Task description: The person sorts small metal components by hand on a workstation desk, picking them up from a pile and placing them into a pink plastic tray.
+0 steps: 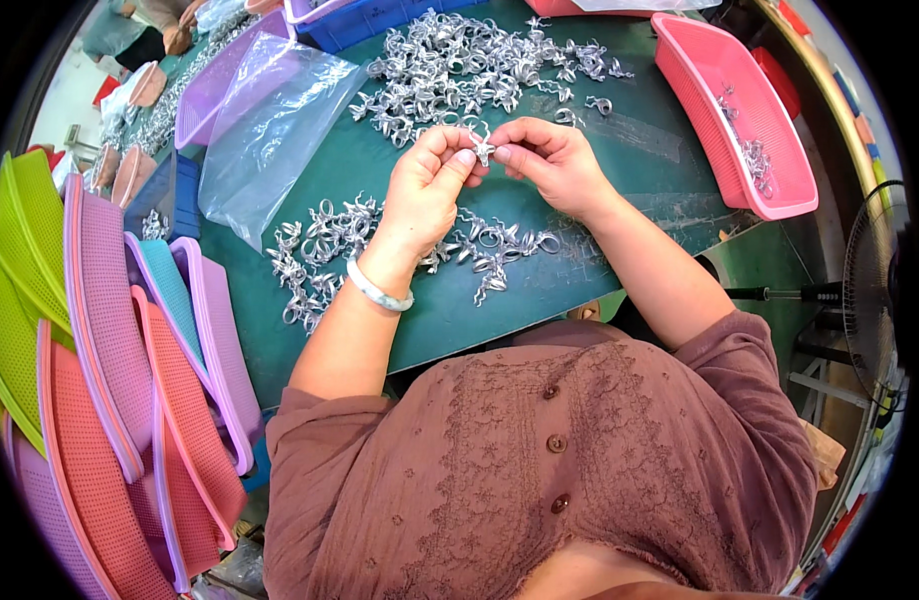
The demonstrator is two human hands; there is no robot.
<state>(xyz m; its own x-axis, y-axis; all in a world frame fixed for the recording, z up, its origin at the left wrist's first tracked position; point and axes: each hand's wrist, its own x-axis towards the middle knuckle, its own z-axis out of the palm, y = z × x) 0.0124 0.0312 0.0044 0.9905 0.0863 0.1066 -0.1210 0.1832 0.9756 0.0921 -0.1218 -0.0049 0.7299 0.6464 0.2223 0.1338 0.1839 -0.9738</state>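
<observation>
Head view: green surface (539, 290) fills the centre of the frame, a pink basket (769, 195) at upper right, a heap of silver metal parts (479, 65) at top centre. Just below it, left hand (424, 185) and right hand (554, 160) meet, each grip pinched shut on one small silver piece (482, 150) between the fingertips.

The small piece (482, 150) pinched between the left hand (424, 190) and right hand (554, 160) is bright, shiny cast metal, like the glinting heaps (479, 65) beyond it. Beneath it lies a matt green mat (459, 300). Left of the piece, a clear plastic bag (269, 130) looks glossy and crinkled; right, a pink plastic tray (769, 150) is perforated mesh.
</observation>
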